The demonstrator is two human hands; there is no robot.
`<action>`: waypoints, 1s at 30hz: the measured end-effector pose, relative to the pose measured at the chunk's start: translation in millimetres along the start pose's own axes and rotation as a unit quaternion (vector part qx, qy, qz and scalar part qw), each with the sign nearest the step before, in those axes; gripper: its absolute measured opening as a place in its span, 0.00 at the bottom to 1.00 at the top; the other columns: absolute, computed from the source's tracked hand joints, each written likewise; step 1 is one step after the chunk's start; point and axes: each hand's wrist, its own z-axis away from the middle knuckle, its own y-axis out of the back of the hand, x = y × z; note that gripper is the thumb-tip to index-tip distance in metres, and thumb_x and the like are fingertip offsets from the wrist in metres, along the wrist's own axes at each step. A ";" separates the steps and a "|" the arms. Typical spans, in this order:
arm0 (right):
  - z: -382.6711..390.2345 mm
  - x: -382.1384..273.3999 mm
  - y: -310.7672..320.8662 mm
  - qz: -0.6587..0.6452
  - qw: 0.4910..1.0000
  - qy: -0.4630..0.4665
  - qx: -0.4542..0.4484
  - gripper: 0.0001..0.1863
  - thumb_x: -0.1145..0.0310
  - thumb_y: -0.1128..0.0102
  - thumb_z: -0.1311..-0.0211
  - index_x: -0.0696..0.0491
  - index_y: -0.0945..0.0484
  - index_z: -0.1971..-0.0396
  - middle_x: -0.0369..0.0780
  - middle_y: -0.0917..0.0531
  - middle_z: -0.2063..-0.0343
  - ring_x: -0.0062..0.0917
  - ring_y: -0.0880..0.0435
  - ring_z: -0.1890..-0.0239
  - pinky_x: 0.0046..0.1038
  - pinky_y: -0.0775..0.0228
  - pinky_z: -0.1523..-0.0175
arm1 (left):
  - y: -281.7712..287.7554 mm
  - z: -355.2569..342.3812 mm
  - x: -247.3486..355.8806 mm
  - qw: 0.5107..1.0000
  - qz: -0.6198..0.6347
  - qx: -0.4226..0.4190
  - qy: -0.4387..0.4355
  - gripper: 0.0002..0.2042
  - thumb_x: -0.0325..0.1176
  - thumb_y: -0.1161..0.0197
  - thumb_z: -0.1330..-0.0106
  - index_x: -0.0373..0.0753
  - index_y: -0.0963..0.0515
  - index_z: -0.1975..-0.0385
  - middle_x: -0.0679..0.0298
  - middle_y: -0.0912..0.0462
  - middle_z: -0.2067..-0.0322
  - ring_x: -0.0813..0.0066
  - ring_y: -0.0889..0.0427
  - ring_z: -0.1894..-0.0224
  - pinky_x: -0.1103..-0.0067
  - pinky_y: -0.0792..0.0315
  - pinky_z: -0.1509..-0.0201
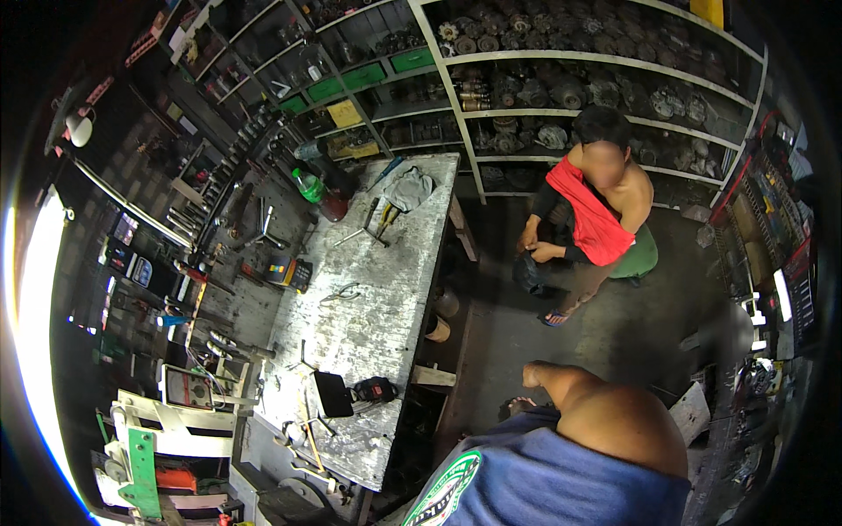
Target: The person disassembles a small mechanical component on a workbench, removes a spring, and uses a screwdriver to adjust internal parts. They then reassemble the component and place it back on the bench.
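My right arm reaches forward from my bare shoulder at the lower right, over a blue shirt [544,473] with a printed badge. My right hand [532,375] hangs low over the floor near my foot [520,403]; its fingers are too small and shaded to read. My left hand is out of sight. Left of me stands a worn, pale workbench [360,289] with a black case [331,394], a black tool [373,390], pliers [340,294], T-handle tools [362,235], a grey rag [410,188] and a green-capped bottle [307,186].
A co-worker [596,210] in red and black sits on a green seat [643,254], both hands [539,250] at a dark object [531,276]. Metal shelves [605,70] of parts line the back. Tool racks [189,219] stand left, a machine [140,465] at lower left.
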 end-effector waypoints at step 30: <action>51.0 -239.1 404.6 -0.377 0.656 0.238 0.609 0.13 0.68 0.30 0.23 0.63 0.11 0.50 0.45 0.07 0.58 0.31 0.08 0.55 0.34 0.18 0.47 | -117.9 95.4 -169.1 0.919 0.297 0.127 0.225 0.28 0.58 0.31 0.23 0.40 0.12 0.37 0.46 0.07 0.46 0.49 0.07 0.46 0.59 0.16 0.38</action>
